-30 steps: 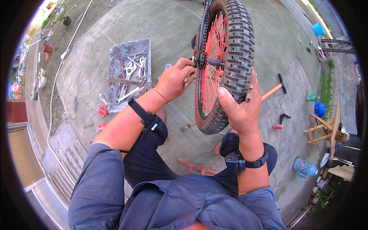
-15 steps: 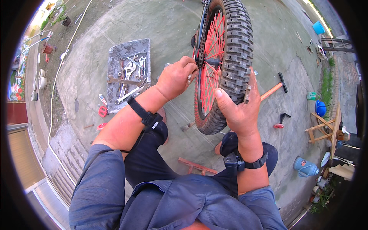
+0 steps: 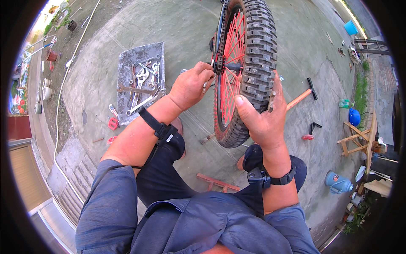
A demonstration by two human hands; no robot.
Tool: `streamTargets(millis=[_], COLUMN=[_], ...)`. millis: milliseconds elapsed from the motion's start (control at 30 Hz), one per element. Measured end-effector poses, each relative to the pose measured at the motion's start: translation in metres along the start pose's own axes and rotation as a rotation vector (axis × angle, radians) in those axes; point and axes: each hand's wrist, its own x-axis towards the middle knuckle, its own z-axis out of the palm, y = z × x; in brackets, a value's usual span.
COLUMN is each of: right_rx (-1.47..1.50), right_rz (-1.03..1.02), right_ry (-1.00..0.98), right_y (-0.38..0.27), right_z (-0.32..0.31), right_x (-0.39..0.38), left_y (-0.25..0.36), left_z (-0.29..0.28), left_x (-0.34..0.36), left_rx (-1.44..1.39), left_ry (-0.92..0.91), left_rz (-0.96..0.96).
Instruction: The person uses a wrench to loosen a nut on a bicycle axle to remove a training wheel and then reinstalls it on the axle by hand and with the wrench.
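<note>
Head view: a knobby wheel [image 3: 249, 72] with red spokes stands upright in the upper middle of the frame, its tread running down toward the person's knees. The right hand [image 3: 262, 116] is clamped over the tyre from the near side, thumb pressed flat on the rubber blocks and fingers wrapped round the far side; this grip looks meant to keep the wheel from turning or tipping. A small dull metal piece shows between its fingers at the tread, too small to tell what it is. The left hand [image 3: 190, 84] is closed at the hub, on the chain and sprocket side, fingertips pinched on something small and metallic there; what exactly it grasps is hidden by the fingers. Both wrists carry dark straps.

To the left of the wheel, in the upper left of the frame, a grey tray [image 3: 127, 91] lies on the concrete floor [image 3: 177, 29] with spanners [image 3: 141, 82] spread flat in it, near the left hand, likely so that tools stay together and within reach. A hammer [image 3: 302, 95] with an orange handle lies on the floor right of the wheel, close behind the right hand
</note>
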Motion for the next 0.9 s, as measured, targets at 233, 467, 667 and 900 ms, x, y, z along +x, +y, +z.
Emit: streamTargets(millis=[233, 467, 667, 900], right_rx=[0.023, 0.013, 0.006, 0.128], right_rz=[0.019, -0.006, 0.153, 0.096], right_ry=[-0.017, 0.003, -0.017, -0.056], right_y=[0.002, 0.006, -0.003, 0.000], right_z=[0.001, 0.004, 0.001, -0.002], right_x=[-0.001, -0.004, -0.006, -0.004], left_y=[-0.004, -0.051, -0.095, -0.134], left_z=[-0.001, -0.005, 0.010, 0.059], left_x=[0.009, 0.055, 0.084, 0.041], left_rx=[-0.019, -0.401, -0.526, -0.982], left_ry=[0.010, 0.009, -0.088, -0.137], left_rz=[-0.056, -0.431, -0.746, -1.227])
